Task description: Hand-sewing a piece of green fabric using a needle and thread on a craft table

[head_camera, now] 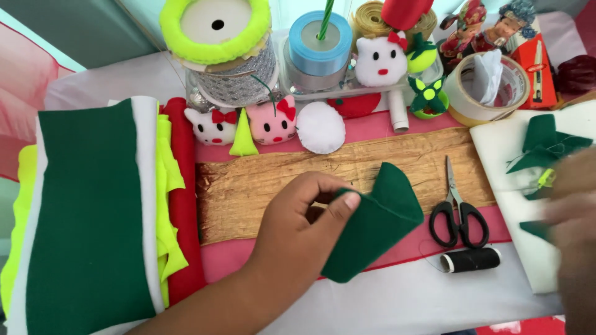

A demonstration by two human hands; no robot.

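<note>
Here, the head view shows one left hand (298, 229) pinching a single folded piece of dark green felt (372, 223) between thumb and fingers; its long axis slants from lower left up to the right, rounded end uppermost. Just right of the hand lie one pair of black-handled scissors (458, 214), blades pointing away, and one spool of black thread (470, 260). The right hand (574, 229) is blurred at the edge; its grip cannot be told. Beyond the left hand sit three soft cat faces.
</note>
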